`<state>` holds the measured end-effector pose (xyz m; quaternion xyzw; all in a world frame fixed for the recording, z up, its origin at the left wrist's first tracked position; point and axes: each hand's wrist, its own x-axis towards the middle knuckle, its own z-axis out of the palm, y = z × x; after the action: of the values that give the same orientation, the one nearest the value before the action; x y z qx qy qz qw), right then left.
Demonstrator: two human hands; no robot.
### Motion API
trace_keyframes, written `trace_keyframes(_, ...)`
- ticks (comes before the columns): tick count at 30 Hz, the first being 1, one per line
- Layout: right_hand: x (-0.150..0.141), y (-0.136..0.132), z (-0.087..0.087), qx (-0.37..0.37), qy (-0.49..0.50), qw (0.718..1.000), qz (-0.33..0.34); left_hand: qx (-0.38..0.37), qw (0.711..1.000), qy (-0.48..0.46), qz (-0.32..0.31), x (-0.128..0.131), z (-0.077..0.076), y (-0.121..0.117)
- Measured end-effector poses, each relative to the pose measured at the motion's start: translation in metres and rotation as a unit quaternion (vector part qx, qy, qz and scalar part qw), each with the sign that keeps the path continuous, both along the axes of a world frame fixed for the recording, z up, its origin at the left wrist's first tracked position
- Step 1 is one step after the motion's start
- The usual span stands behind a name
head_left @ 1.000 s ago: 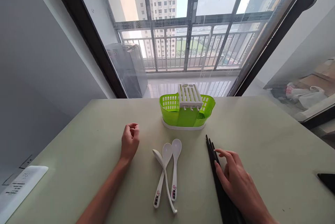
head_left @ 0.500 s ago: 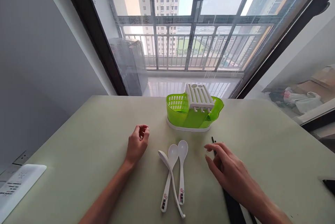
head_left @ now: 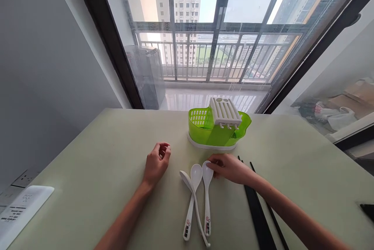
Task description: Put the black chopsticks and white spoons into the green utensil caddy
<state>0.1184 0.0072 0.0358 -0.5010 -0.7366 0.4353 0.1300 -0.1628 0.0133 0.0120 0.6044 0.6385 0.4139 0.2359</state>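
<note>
My right hand (head_left: 223, 165) pinches the bowl of the rightmost white spoon (head_left: 207, 176), its thumb on the inner face and its other fingers partly hidden at the edge. That spoon lies on the table, handle towards me. Left of it, a second white spoon (head_left: 196, 172) is crossed by a third, curved white spoon (head_left: 186, 179). My left hand (head_left: 157, 160) rests on the table to the left of the spoons, its fingers loosely curled with no object visible in them. Beyond both hands stands a green utensil holder (head_left: 204, 137) with a white slotted top (head_left: 226, 111) and a white base.
Under and beyond my right forearm lie a long black flat object (head_left: 258, 215) and thin black sticks (head_left: 276, 218). A white panel with print (head_left: 25, 207) is at the left edge. A dark object (head_left: 367, 209) lies at the far right. The window (head_left: 216, 47) rises behind the table (head_left: 122, 137).
My right hand has moved left from above the black objects to the rightmost spoon's bowl and closed on it. My left hand stays about where it was. The view has shifted slightly.
</note>
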Motion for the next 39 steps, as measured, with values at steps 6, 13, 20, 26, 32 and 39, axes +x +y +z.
trace_keyframes(6,0.032,-0.018,0.059,0.063,0.059,0.994,-0.062,-0.006,1.0,-0.001,-0.006,0.001,0.0,-0.001)
trace_keyframes(13,0.026,-0.016,0.176,0.498,-0.045,0.829,-0.25,-0.01,1.0,-0.005,-0.013,0.002,-0.001,-0.001)
trace_keyframes(20,-0.012,0.035,0.151,0.666,-0.133,0.72,-0.141,-0.009,1.0,0.004,-0.02,0.002,-0.001,-0.002)
trace_keyframes(26,-0.019,0.048,0.099,0.663,-0.202,0.721,-0.018,0.0,1.0,0.019,-0.024,0.001,-0.004,-0.002)
trace_keyframes(32,-0.019,0.04,0.077,0.647,-0.211,0.733,-0.004,0.004,0.999,0.036,-0.034,0.001,-0.007,0.0)
trace_keyframes(39,-0.021,0.031,0.079,0.628,-0.209,0.749,-0.022,0.004,0.998,0.043,-0.04,-0.001,-0.008,0.0)
